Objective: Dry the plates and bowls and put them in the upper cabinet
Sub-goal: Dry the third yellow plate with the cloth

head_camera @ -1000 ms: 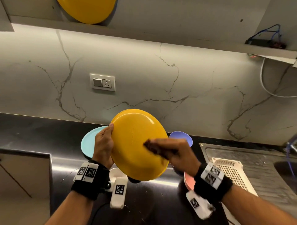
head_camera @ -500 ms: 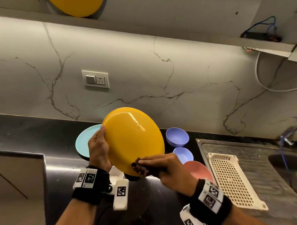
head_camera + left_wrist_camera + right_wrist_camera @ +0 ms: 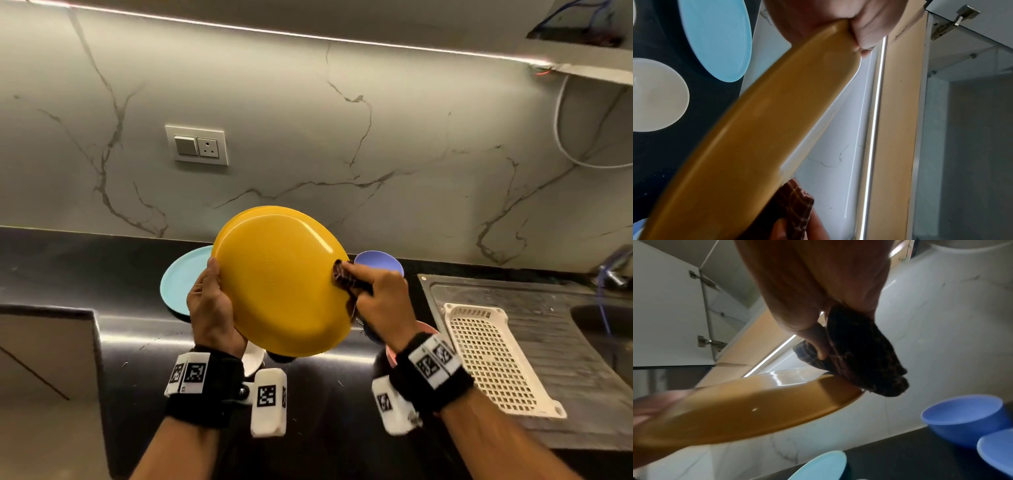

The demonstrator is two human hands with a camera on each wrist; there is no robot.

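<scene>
A yellow plate (image 3: 279, 279) is held tilted above the black counter, its underside toward me. My left hand (image 3: 210, 308) grips its left rim, thumb on the near face; the left wrist view shows that rim (image 3: 756, 126) pinched by the fingers. My right hand (image 3: 373, 298) holds a dark brown checked cloth (image 3: 344, 277) pressed against the plate's right edge; the right wrist view shows the cloth (image 3: 861, 353) wrapped over the rim (image 3: 748, 410). A light blue plate (image 3: 178, 281) lies on the counter behind the left hand.
A blue bowl (image 3: 378, 262) stands by the wall, a second one (image 3: 996, 454) nearer, and a pink dish (image 3: 390, 353) peeks out under my right wrist. A white dish (image 3: 253, 358) sits below the plate. A white perforated tray (image 3: 493, 356) lies on the steel drainboard (image 3: 548, 308) beside the sink.
My right hand has slid the cloth from the plate's lower edge up to its right edge. The left hand keeps its hold. The view has tilted down, so the cabinet plate is out of sight.
</scene>
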